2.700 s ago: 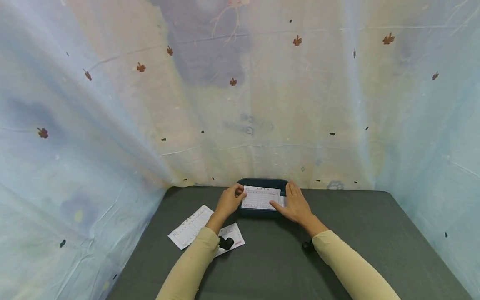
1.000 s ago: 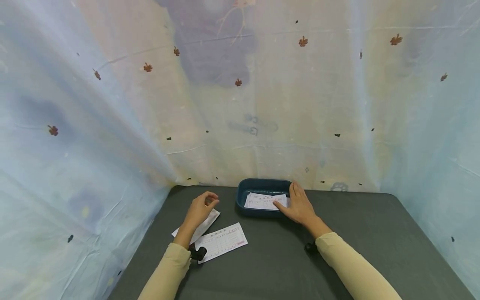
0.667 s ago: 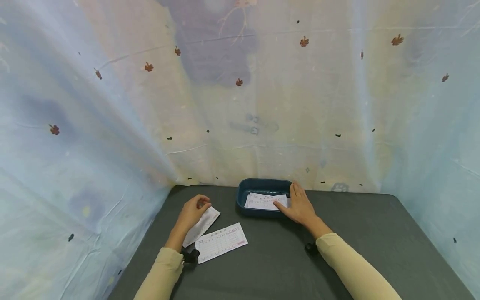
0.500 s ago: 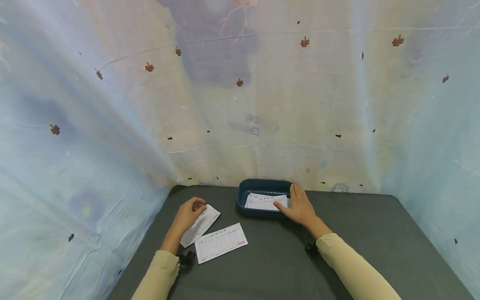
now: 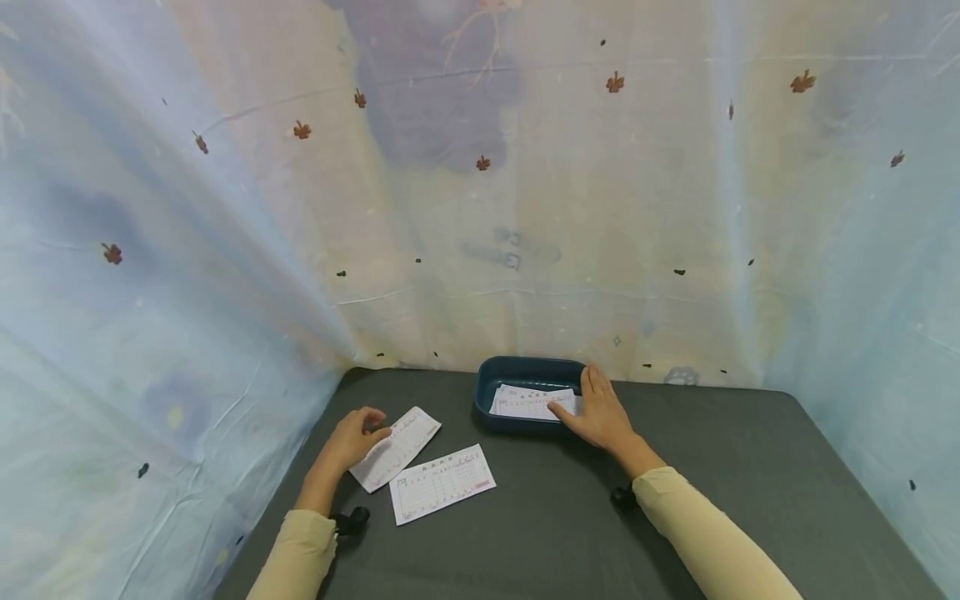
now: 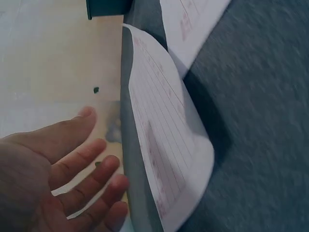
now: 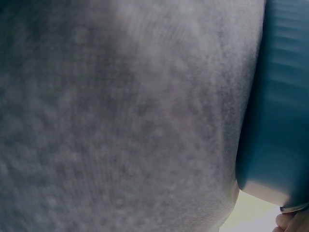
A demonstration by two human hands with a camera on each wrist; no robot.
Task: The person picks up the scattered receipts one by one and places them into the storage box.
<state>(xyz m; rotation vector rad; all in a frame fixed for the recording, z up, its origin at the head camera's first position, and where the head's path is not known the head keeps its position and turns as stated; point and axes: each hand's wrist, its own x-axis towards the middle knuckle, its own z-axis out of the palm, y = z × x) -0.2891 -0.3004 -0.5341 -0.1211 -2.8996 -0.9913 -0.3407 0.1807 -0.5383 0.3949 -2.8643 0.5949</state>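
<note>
Beside a curled, printed paper slip [image 5: 408, 435] hovers my left hand [image 5: 352, 439]. In the left wrist view its fingers are loosely spread, and a gap separates them from the paper slip [image 6: 157, 106]. A second paper slip [image 5: 442, 485] lies nearer me, its corner close to the first. A dark blue plastic box [image 5: 491, 423] at the table's back holds several white slips [image 5: 528, 403]. My right hand [image 5: 600, 414] rests against the box's right end, fingers extended and thumb reaching over the front rim. In the right wrist view only fingertips [image 7: 289, 221] show, below the box wall [image 7: 275, 130].
A dark grey cloth covers the table [image 5: 540, 517]. Behind and to both sides hangs a pale patterned curtain [image 5: 562, 208], meeting the table's back edge just behind the box. Black cameras sit on both wrists.
My left hand held a slip over the box; that slip now lies inside. The hand has moved left, uncovering the two slips on the table. My right hand stays at the box.
</note>
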